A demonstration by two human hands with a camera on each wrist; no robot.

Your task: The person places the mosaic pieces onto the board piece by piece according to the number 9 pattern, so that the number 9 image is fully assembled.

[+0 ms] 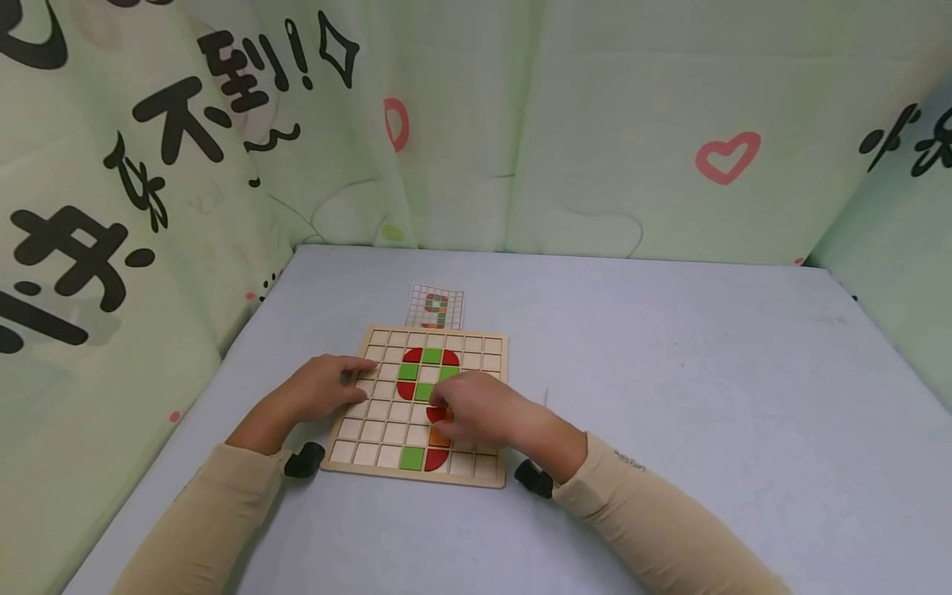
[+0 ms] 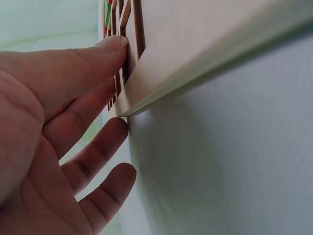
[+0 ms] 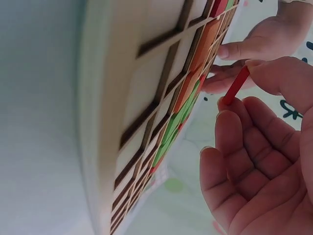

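My right hand [image 1: 483,409] pinches a small red piece [image 3: 236,87] between thumb and fingertip, just over the lower middle of a wooden grid board [image 1: 364,431]. At the board's left edge, my left hand [image 1: 320,387] touches the rim with thumb and fingertips, its fingers fairly straight. A ring of red rounded pieces [image 1: 406,389] and green square pieces [image 1: 431,355] fills upper cells. Orange pieces [image 3: 205,44] sit in a column partly hidden by my right hand. In the bottom row lie a green square [image 1: 411,458] and a red rounded piece [image 1: 436,459].
A small printed pattern card [image 1: 416,304] lies behind the board, its lower edge overlapped by the frame. The white tabletop [image 1: 692,397] stretches to the right. A pale green printed curtain [image 1: 595,107] encloses the back and sides.
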